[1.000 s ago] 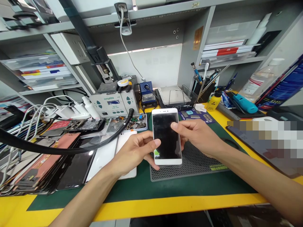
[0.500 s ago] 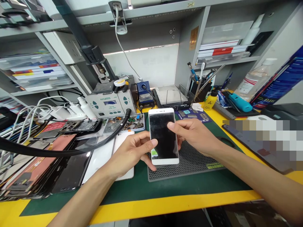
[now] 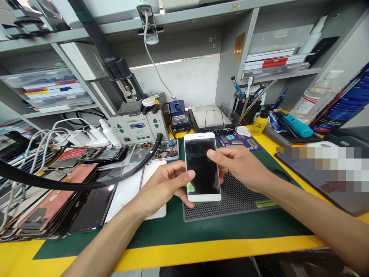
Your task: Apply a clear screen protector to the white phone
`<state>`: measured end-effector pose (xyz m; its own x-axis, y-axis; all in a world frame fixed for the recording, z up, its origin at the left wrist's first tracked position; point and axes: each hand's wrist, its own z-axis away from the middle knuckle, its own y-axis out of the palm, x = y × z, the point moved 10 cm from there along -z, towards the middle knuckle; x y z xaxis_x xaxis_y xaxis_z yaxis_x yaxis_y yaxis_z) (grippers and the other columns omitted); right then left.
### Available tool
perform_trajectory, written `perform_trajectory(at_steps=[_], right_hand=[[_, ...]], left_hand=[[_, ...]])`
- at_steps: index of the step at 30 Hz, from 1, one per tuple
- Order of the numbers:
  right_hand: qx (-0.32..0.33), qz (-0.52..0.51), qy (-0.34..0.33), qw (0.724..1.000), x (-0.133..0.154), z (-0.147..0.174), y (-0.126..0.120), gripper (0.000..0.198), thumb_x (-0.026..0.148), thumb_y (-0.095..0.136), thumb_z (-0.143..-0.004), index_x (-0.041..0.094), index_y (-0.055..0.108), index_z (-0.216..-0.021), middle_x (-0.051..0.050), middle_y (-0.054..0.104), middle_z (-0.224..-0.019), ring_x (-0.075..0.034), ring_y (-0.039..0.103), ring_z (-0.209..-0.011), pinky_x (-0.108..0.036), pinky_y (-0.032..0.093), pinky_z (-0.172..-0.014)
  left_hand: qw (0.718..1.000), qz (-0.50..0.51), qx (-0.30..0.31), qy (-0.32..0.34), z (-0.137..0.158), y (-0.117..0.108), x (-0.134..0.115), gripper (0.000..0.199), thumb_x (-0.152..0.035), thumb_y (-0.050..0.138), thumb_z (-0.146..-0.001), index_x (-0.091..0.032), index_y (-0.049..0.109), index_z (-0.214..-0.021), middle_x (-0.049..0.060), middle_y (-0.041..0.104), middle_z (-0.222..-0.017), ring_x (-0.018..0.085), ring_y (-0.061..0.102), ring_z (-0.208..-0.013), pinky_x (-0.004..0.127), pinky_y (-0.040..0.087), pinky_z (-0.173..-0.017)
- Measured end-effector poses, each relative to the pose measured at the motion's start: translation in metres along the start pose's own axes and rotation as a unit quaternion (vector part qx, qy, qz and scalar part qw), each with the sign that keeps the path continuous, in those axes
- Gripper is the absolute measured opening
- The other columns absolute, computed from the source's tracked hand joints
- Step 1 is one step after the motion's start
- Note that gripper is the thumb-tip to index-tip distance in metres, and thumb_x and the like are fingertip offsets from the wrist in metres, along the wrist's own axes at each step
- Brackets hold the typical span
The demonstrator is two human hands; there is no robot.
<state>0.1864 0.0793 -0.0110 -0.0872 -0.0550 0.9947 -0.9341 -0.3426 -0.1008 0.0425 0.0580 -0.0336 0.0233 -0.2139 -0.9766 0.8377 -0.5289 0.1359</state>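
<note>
A white smartphone (image 3: 203, 167) with a dark screen is held up between my two hands, its front facing me. My left hand (image 3: 170, 182) grips its lower left side, the thumb resting over the screen's edge and the fingers partly behind. On the upper right side, my right hand (image 3: 239, 163) is closed on the phone, with the thumb on the glass and the other fingers behind it. A small green patch shows at the screen's lower left corner. Below the phone lies a grey honeycomb-patterned mat (image 3: 230, 206) on a green work mat (image 3: 225, 231).
At left lie stacked phone screens and panels (image 3: 54, 196), with a black hose (image 3: 86, 186) arching over them. A rework station (image 3: 138, 127) and a parts box (image 3: 164, 150) stand behind. A yellow bottle (image 3: 259, 123) and a tool holder (image 3: 245, 104) are at back right.
The whole scene has shifted slightly right in view. Both hands keep the same hold on the smartphone, with no clear change of grip.
</note>
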Motion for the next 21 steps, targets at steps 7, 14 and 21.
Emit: perform_trajectory(at_steps=[7, 14, 21], right_hand=[[-0.001, 0.021, 0.001, 1.000, -0.0017, -0.0002, -0.0010, 0.049, 0.062, 0.068, -0.089, 0.018, 0.069, -0.068, -0.004, 0.070, -0.064, -0.017, 0.066, -0.055, -0.028, 0.057, -0.053], [0.003, 0.016, -0.005, 1.000, -0.0012, 0.0008, -0.0012, 0.048, 0.060, 0.067, -0.091, 0.018, 0.069, -0.069, -0.004, 0.071, -0.065, -0.016, 0.066, -0.056, -0.028, 0.057, -0.053], [0.000, 0.023, 0.000, 1.000, 0.0012, 0.0006, -0.0009, 0.050, 0.064, 0.068, -0.088, 0.019, 0.069, -0.067, -0.004, 0.071, -0.065, -0.017, 0.067, -0.056, -0.029, 0.058, -0.054]], left_hand=[[1.000, -0.005, -0.005, 0.003, -0.0001, -0.0015, -0.0002, 0.035, -0.048, 0.079, -0.083, -0.018, 0.071, -0.098, 0.000, 0.060, -0.079, 0.018, 0.065, -0.074, 0.036, 0.066, -0.063], [1.000, -0.013, -0.004, 0.008, 0.0002, -0.0014, -0.0017, 0.034, -0.048, 0.078, -0.084, -0.018, 0.071, -0.098, 0.000, 0.059, -0.079, 0.017, 0.065, -0.070, 0.035, 0.065, -0.062], [1.000, -0.024, -0.007, 0.009, 0.0004, -0.0039, -0.0011, 0.034, -0.049, 0.079, -0.083, -0.017, 0.068, -0.092, -0.003, 0.055, -0.077, 0.012, 0.064, -0.058, 0.030, 0.062, -0.057]])
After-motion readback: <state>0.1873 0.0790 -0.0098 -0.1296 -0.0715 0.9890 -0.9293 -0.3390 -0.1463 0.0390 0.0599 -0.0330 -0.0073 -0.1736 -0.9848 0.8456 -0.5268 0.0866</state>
